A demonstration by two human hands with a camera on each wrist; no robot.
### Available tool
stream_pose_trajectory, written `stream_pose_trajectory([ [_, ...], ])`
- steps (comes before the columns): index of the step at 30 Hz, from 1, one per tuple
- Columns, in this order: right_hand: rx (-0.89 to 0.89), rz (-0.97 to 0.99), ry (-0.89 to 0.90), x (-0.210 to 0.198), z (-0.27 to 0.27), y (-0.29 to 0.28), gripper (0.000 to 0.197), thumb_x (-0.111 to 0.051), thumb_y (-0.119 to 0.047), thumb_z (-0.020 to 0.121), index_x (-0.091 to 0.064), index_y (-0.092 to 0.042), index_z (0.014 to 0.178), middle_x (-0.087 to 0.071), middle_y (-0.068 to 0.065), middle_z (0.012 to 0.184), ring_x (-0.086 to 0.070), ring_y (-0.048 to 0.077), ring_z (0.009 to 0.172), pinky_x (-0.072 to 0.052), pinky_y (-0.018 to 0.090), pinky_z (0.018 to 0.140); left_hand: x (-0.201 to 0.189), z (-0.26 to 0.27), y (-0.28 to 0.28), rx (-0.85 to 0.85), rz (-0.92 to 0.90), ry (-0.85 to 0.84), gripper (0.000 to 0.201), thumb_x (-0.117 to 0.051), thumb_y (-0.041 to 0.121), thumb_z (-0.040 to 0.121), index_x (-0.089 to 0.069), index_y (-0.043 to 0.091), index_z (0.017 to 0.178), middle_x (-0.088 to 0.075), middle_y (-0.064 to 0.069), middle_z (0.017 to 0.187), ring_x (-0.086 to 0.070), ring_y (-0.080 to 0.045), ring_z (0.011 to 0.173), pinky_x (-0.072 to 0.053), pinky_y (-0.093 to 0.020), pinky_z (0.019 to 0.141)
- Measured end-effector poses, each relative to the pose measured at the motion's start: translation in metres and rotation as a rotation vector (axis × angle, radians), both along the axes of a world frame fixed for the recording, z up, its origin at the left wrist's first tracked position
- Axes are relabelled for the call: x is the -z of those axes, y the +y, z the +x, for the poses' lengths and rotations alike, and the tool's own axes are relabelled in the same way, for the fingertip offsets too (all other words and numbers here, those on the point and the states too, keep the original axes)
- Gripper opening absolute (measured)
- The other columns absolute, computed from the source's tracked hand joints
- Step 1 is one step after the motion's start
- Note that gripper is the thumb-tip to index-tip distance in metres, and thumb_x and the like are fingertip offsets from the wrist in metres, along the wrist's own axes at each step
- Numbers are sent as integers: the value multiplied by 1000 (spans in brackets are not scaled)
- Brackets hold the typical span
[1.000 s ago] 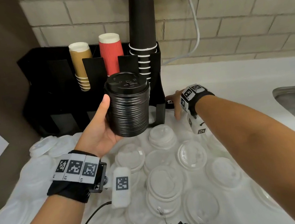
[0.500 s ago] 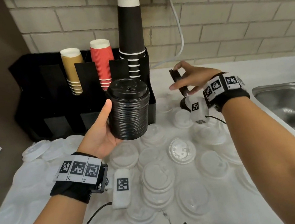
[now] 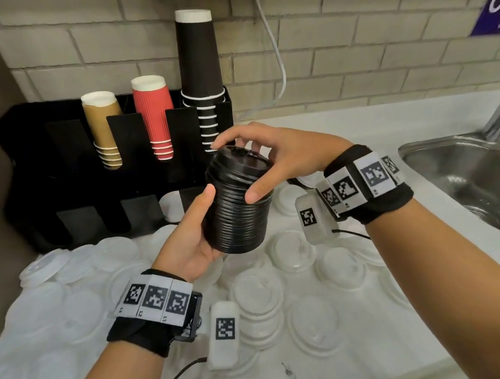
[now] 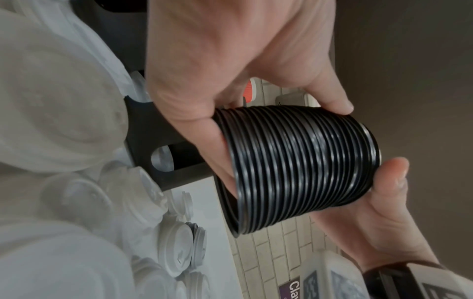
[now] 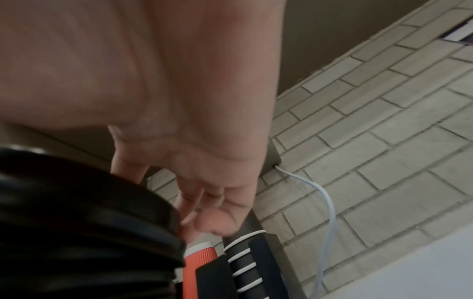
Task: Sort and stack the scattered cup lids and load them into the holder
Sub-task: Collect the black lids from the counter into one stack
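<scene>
A tall stack of black cup lids (image 3: pixel 239 214) is held in the air in front of the black holder (image 3: pixel 76 185). My left hand (image 3: pixel 193 235) grips the stack's side from the left, thumb up along it. My right hand (image 3: pixel 265 158) comes from the right, with its fingers over the top black lid and its thumb on the stack's side. The left wrist view shows the ribbed stack (image 4: pixel 294 168) between my left hand (image 4: pixel 230 70) and the right thumb. In the right wrist view the stack (image 5: pixel 76 232) sits under my right hand (image 5: pixel 192 161).
The holder carries brown cups (image 3: pixel 102 128), red cups (image 3: pixel 153 113) and a tall column of black cups (image 3: pixel 198 59); a white lid (image 3: pixel 169 207) shows in a lower slot. Several clear and white lids (image 3: pixel 291 248) cover the counter. A steel sink (image 3: pixel 489 182) lies at right.
My right hand picked a single black lid up off the counter at the right, carried it left and now holds it on top of the stack. The left hand kept the stack.
</scene>
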State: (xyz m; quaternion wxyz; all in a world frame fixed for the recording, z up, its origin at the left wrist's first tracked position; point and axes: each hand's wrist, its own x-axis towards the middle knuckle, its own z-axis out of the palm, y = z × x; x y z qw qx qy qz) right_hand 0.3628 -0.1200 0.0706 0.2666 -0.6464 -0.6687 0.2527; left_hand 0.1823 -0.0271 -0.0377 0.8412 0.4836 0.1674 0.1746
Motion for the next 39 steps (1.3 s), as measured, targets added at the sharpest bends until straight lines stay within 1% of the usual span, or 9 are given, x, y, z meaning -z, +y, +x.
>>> stream_pose_trajectory([
  [5, 9, -30, -75, -4, -4, -5, 74, -85, -32, 65, -48, -41, 128, -41, -14, 116, -43, -8, 104, -38, 4, 84, 1, 4, -4, -17, -41, 27, 67, -58, 52, 78, -51, 21, 137, -62, -8, 133, -60, -25, 121, -53, -43, 92],
  [14, 26, -30, -207, -13, -11, -5, 80, -87, -37, 62, -50, -40, 133, -41, -8, 118, -43, 12, 117, -41, 24, 101, -3, 11, -2, -16, -26, 4, 69, -61, 53, 78, -52, 18, 136, -62, -9, 131, -62, -25, 118, -58, -40, 81],
  [18, -9, -19, -142, -25, -2, -9, 80, -83, -44, 65, -44, -45, 135, -40, -21, 117, -42, -11, 109, -37, 5, 87, -1, 11, 2, 5, -14, -65, 72, -65, 56, 73, -53, 21, 135, -62, -6, 133, -60, -23, 121, -57, -38, 82],
  [20, 50, 63, -63, -30, 12, -12, 62, -71, -50, 76, -41, -55, 129, -44, -24, 116, -44, -17, 99, -38, 2, 79, -1, 11, 5, 20, -54, -94, 71, -65, 56, 73, -55, 22, 134, -60, -6, 135, -59, -22, 123, -56, -38, 85],
  [23, 354, 166, 53, -18, 56, -5, 31, -58, -48, 90, -54, -45, 120, -55, -14, 109, -54, -1, 93, -44, 15, 74, -4, 11, 10, 56, -62, -135, 59, -66, 57, 70, -69, 25, 120, -64, -5, 130, -60, -22, 121, -56, -37, 86],
  [26, 631, -172, -159, 24, 107, 13, 42, -57, -50, 90, -55, -27, 125, -57, -1, 123, -54, 18, 105, -46, 28, 83, -8, 8, 13, 62, -18, -163, 48, -63, 57, 73, -74, 30, 111, -66, -2, 127, -61, -20, 119, -56, -35, 85],
  [28, 672, -472, -369, 60, 131, 24, 63, -60, -55, 85, -44, -26, 138, -47, 3, 142, -48, 25, 125, -41, 36, 101, -10, 7, 15, 44, -5, -164, 49, -62, 58, 73, -74, 30, 111, -66, -3, 127, -61, -21, 119, -56, -36, 85],
  [32, 661, -632, -510, 108, 149, 40, 84, -64, -57, 80, -23, -33, 150, -37, 4, 152, -39, 30, 135, -35, 39, 106, -14, 4, 22, -11, 8, -176, 48, -53, 54, 82, -72, 26, 116, -62, -8, 132, -59, -25, 122, -56, -38, 84],
  [39, 626, -636, -597, 129, 163, 52, 44, -46, -50, 92, -37, -45, 134, -26, 13, 143, -53, 42, 106, -44, 46, 96, -20, 1, 31, -51, -11, -165, 51, -50, 52, 85, -64, 23, 124, -61, -9, 133, -59, -27, 122, -57, -40, 85],
])
